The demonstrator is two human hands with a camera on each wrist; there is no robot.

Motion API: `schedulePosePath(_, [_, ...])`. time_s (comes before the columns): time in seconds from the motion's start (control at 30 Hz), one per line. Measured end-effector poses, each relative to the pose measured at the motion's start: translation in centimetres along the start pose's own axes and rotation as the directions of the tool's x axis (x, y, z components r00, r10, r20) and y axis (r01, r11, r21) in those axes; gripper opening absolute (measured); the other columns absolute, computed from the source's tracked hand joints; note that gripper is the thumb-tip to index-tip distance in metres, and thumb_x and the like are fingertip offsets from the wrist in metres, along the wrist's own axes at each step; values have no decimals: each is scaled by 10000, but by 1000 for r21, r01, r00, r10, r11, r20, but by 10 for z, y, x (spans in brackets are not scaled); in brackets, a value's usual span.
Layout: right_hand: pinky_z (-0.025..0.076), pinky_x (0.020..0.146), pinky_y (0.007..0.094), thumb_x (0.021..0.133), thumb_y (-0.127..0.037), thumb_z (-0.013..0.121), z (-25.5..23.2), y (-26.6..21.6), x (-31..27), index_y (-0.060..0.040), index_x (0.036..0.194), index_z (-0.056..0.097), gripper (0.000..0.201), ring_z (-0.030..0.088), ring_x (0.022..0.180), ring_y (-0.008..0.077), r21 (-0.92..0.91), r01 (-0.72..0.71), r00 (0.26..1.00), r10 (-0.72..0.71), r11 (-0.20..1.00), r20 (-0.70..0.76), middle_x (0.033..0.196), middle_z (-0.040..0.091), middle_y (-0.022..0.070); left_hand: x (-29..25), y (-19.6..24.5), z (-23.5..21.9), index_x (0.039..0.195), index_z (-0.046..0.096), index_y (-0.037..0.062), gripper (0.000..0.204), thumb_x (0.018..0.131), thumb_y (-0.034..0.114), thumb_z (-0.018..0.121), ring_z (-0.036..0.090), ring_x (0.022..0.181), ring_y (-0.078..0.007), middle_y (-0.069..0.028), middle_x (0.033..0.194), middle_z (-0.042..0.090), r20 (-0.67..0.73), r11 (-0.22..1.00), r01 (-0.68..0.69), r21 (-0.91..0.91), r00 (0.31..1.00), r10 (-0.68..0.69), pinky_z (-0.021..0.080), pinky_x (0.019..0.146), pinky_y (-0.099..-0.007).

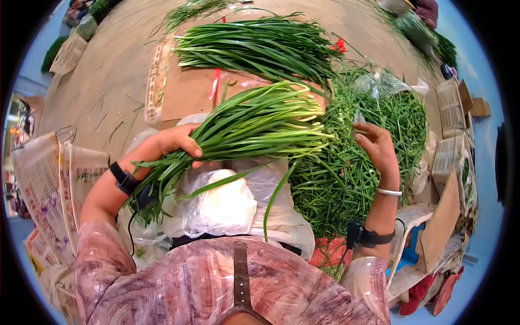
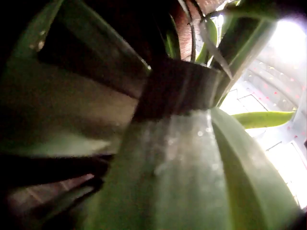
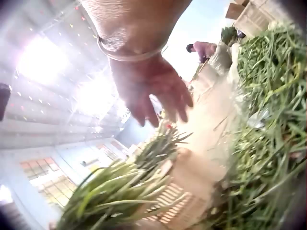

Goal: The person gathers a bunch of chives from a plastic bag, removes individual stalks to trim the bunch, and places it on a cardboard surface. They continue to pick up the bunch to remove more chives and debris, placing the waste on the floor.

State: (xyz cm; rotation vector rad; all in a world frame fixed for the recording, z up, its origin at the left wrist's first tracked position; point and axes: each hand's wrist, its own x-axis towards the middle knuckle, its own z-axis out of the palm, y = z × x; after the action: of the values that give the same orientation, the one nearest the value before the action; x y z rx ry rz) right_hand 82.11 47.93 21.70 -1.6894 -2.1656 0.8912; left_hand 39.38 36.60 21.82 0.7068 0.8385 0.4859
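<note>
My left hand [image 1: 181, 142] grips a bunch of garlic chives [image 1: 260, 124] near its leafy end, thumb over the top. The pale cut ends point right, and leaf tips hang down past the left wrist. Close chive leaves [image 2: 168, 167] fill most of the left wrist view and hide the fingers. My right hand [image 1: 377, 147] hovers to the right of the pale ends, over a heap of loose chive leaves [image 1: 346, 189]. In the right wrist view its fingers [image 3: 182, 98] hang spread and relaxed, with nothing between them.
Ahead, a tidy pile of chives [image 1: 254, 46] lies on cardboard [image 1: 187, 92] over a plastic crate [image 1: 157, 81]. A white plastic-wrapped bundle [image 1: 222, 200] sits at my lap. Crates [image 1: 449, 108] line the right side, woven sacks [image 1: 43, 184] the left. Another person [image 3: 204, 50] is farther off.
</note>
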Motion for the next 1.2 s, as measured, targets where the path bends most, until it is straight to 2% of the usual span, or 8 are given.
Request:
schedulePosePath(0.03, [470,793,351,698,-114,683,11,-13,-1,-38,1043,612,360,614,852,275,548,171,981,-191,819,-21,927,634,173,0,0,2,1121,467,-59,604,596,115,712,567,545,-160,-184,820,600,27,1000,12,2,1000,-12,465,502,-237])
schedulePosePath(0.1, [478,741,338,696,-72,677,35,-51,3,-34,1010,614,323,606,835,310,110,506,861,-494,855,-118,880,627,181,-2,-2,2,1132,458,-58,609,602,106,708,574,547,-155,-178,822,600,21,1000,12,0,1000,-12,469,506,-229])
schedulePosePath(0.2, [461,630,362,685,-78,687,47,-67,3,4,892,593,243,594,689,313,9,505,856,-502,863,121,762,607,159,-4,4,1,1130,461,-55,599,603,103,699,573,554,-158,-177,827,602,-24,1000,-25,19,999,25,470,506,-230])
schedulePosePath(0.37, [451,614,359,690,-77,673,22,-85,-32,-47,829,614,154,569,666,309,301,575,799,-602,760,-6,709,590,117,-18,0,-6,1104,484,-43,555,604,97,679,569,577,-160,-176,826,606,-202,995,-40,94,978,59,467,534,-245])
schedulePosePath(0.47, [468,629,390,702,-51,629,43,-58,-22,-59,816,635,114,600,713,301,-162,566,824,-546,808,154,763,623,139,-14,3,-7,1074,494,-46,516,611,90,677,555,566,-167,-172,812,602,-143,994,-64,89,987,76,456,529,-251])
schedulePosePath(0.6, [490,637,382,744,-77,597,24,-45,-11,-69,937,646,199,607,698,318,-237,368,928,-370,899,38,789,621,159,-16,0,-8,1062,503,-45,526,600,104,706,549,550,-176,-174,809,605,-173,997,-35,62,984,45,451,509,-261])
schedulePosePath(0.7, [482,716,363,737,-54,618,16,-62,15,-65,982,627,245,602,806,306,-171,539,787,-566,825,-245,894,627,143,-11,3,-8,1079,501,-43,571,585,126,732,557,549,-178,-174,806,609,-155,996,-24,83,987,36,455,504,-270])
schedulePosePath(1.2, [434,663,369,659,-116,698,70,-65,-39,-147,1144,559,506,536,782,247,-125,755,647,-762,644,-20,844,574,63,-12,8,6,1314,343,33,840,549,30,691,544,652,-145,-74,941,572,-146,952,-71,298,982,119,479,568,-275])
